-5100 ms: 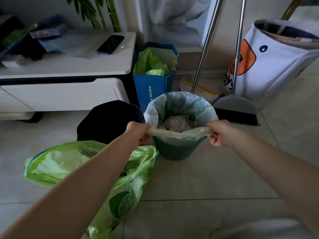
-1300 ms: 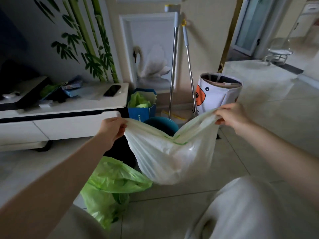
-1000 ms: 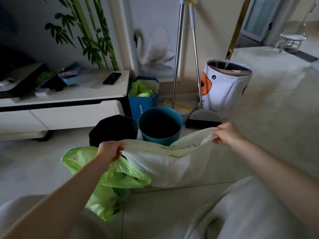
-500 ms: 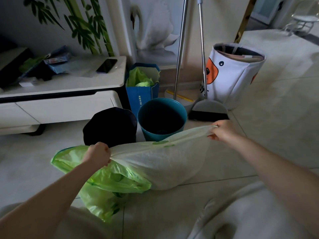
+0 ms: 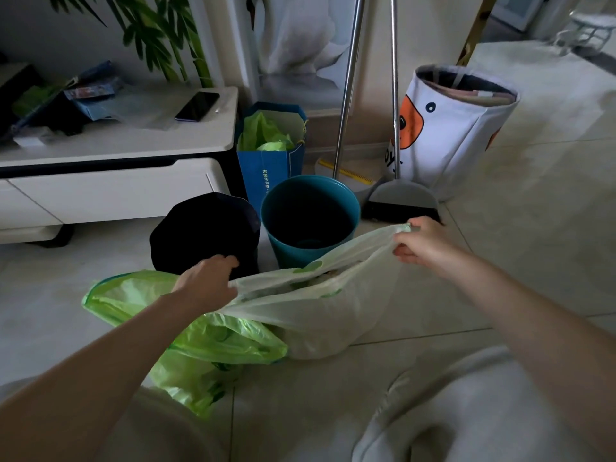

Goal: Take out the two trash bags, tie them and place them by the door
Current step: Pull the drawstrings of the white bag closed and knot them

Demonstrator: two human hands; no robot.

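Note:
A white trash bag point(image 5: 320, 315) with green print rests on the floor tiles, its mouth stretched wide. My left hand point(image 5: 208, 281) grips the bag's left rim and my right hand point(image 5: 421, 243) grips its right rim. A bright green trash bag point(image 5: 213, 341) lies slumped on the floor under my left arm, untied and partly beneath the white one. Behind them stand an emptied teal bin point(image 5: 310, 218) and a black bin point(image 5: 205, 233), side by side.
A white low cabinet point(image 5: 110, 181) with a phone point(image 5: 197, 106) stands at the left. A blue paper bag point(image 5: 270, 161) of green bags, a broom with dustpan point(image 5: 398, 201) and a white fabric basket point(image 5: 456, 128) line the wall. My knees fill the bottom edge.
The white bag was lifted out of the teal bin, then lowered until it rests on the floor beside the green bag. Both hands kept hold of its rim and moved down.

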